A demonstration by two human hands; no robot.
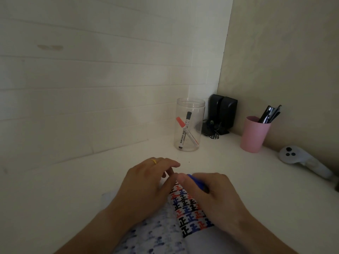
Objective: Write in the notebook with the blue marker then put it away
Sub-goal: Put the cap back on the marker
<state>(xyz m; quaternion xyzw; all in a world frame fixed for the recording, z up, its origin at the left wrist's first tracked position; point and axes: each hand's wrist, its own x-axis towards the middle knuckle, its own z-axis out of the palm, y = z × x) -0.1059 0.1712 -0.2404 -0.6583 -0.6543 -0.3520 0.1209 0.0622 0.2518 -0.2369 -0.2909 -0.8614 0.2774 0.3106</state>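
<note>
The left hand (146,182) rests on the open notebook (185,213) with its fingers loosely curled and a little apart, the fingertips meeting the right thumb at the near end of the blue marker (196,182); whether they actually pinch the marker cannot be told. A yellow ring (154,160) sits on one finger. The right hand (211,197) is closed around the blue marker, thumb and fingers wrapped over its body, so only a short blue part shows between thumb and knuckles. What shows of the marker runs from the upper left, by the thumb tip, down to the lower right into the palm; which end is the tip is hidden.

The notebook lies on the white desk (64,189) under both hands, its right page filled with rows of black, blue and red characters, its left page showing faint blue marks.

Farther back, right of the hands, a clear jar (189,125) holds a red-capped marker (186,131) and a black-capped marker (184,132), crossed. Right of it stand two black speakers (222,114), then a pink cup (255,134) of dark pens, then a pale controller (304,160) lying near the wall.
</note>
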